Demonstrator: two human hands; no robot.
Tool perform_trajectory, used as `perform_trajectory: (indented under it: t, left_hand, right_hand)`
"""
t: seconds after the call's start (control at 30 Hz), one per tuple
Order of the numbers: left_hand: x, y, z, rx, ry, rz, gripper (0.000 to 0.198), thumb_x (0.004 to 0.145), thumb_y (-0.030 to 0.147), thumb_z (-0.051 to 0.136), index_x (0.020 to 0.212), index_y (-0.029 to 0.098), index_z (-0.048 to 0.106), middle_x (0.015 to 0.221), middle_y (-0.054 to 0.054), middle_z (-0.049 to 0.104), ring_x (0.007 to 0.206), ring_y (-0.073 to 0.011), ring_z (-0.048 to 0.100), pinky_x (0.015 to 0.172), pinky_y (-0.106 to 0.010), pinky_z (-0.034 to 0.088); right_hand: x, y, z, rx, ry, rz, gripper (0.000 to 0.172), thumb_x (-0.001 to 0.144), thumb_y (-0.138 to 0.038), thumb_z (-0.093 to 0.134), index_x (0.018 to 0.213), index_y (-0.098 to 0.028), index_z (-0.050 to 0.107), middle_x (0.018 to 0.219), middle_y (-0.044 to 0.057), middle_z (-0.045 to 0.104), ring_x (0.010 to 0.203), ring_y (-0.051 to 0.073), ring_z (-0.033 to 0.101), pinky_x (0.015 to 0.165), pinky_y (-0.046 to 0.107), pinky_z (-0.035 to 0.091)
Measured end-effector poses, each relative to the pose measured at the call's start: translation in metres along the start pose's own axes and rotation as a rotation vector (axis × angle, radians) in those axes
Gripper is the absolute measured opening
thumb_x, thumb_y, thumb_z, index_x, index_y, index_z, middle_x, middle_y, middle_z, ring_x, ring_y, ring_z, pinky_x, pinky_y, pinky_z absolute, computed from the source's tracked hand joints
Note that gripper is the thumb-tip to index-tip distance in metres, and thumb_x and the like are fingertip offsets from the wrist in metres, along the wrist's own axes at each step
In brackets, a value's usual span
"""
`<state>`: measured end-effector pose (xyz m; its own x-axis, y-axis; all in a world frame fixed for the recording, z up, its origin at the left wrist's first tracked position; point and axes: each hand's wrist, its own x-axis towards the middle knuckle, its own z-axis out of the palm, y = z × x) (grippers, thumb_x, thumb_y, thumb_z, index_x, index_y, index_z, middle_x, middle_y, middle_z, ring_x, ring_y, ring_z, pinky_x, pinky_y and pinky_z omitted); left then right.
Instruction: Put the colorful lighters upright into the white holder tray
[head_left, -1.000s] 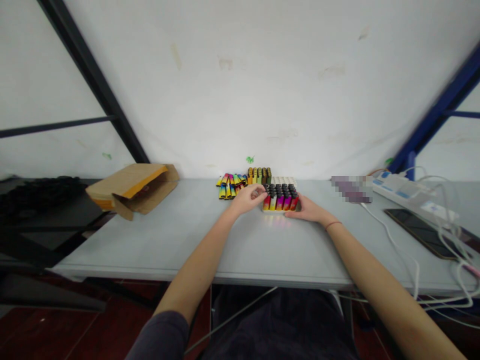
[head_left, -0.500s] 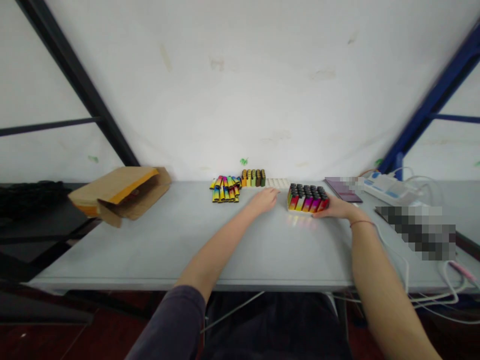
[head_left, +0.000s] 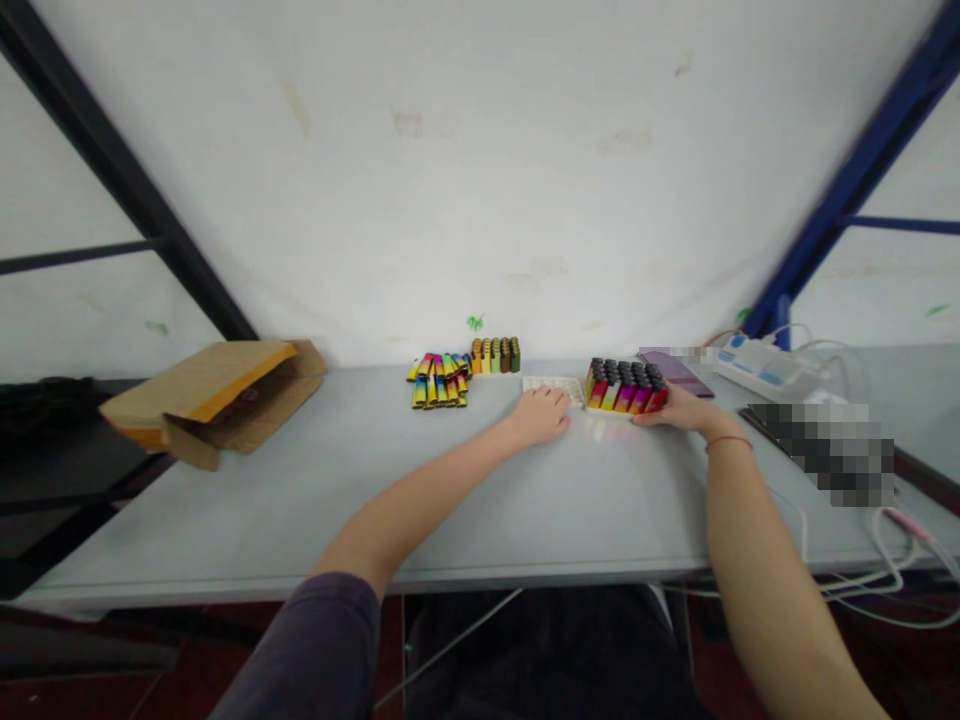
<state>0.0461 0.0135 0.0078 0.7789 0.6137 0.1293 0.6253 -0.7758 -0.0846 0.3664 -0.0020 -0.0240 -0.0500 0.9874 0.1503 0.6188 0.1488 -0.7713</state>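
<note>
Grey tabletop [head_left: 315, 440]: right hand [head_left: 667, 407] has drawn the lighter block [head_left: 625, 387] clear of the white tray [head_left: 553, 389].

Past a cardboard mailer [head_left: 225, 395] lie loose striped lighters [head_left: 439, 380] and an upright lighter row [head_left: 495, 355]; the left hand [head_left: 540, 417] rests flat and empty, fingers together, just before the tray; right fingers touch the block's near corner, pinch unclear.

A dark purplish-grey sleeve [head_left: 300, 645] covers the upper left arm and stops well short of the wrist, leaving the left forearm [head_left: 420, 510] and left hand [head_left: 540, 417] bare. A thin red cord bracelet [head_left: 729, 441] circles the right wrist, just behind the bare right hand [head_left: 670, 408]. Dark clothing [head_left: 540, 650] covers the lap.
</note>
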Motion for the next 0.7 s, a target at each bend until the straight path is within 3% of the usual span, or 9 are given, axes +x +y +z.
perform_trajectory:
  t: [0.13,0.27,0.37,0.53,0.7]
  left_hand:
    - [-0.047,-0.003,-0.004,0.004,0.041,0.071,0.039,0.099,0.032,0.043,0.129,0.015,0.059,0.134,-0.014,0.062,0.121,-0.0297,0.055,0.100,-0.044,0.044]
    - [-0.078,-0.012,0.002,-0.066,0.117,0.099,0.037,0.099,0.031,0.045,0.130,0.018,0.059,0.136,-0.011,0.061,0.125,-0.0273,0.053,0.104,-0.042,0.041]
    - [-0.086,-0.016,0.007,-0.145,0.159,0.102,0.036,0.098,0.030,0.046,0.131,0.020,0.059,0.138,-0.010,0.061,0.127,-0.0254,0.052,0.106,-0.041,0.040]
    - [-0.086,-0.016,0.007,-0.190,0.154,0.086,0.036,0.097,0.030,0.048,0.129,0.021,0.060,0.139,-0.009,0.061,0.127,-0.0258,0.053,0.106,-0.042,0.040]
    - [-0.086,-0.015,0.007,-0.211,0.155,0.080,0.036,0.096,0.030,0.049,0.130,0.021,0.060,0.139,-0.009,0.061,0.128,-0.0257,0.052,0.106,-0.042,0.040]
  right_hand:
    - [0.007,-0.007,0.009,-0.005,0.049,0.005,0.081,0.049,-0.042,0.093,0.120,-0.020,0.062,0.119,0.013,0.073,0.111,0.036,0.068,0.106,0.055,0.051]
    - [0.027,-0.019,0.031,0.001,0.054,0.005,0.065,0.057,-0.040,0.091,0.112,-0.020,0.063,0.110,0.009,0.076,0.104,0.031,0.071,0.101,0.049,0.055]
    - [0.050,-0.031,0.051,-0.056,0.095,0.055,0.058,0.063,-0.041,0.089,0.110,-0.019,0.063,0.108,0.011,0.076,0.097,0.029,0.072,0.093,0.046,0.058]
    - [0.086,-0.050,0.081,-0.171,0.200,0.127,0.057,0.065,-0.034,0.087,0.114,-0.016,0.063,0.116,0.015,0.075,0.107,0.032,0.070,0.096,0.046,0.055]
    - [0.101,-0.055,0.096,-0.279,0.315,0.232,0.047,0.072,-0.034,0.079,0.114,-0.016,0.064,0.123,0.016,0.073,0.115,0.032,0.069,0.097,0.044,0.053]
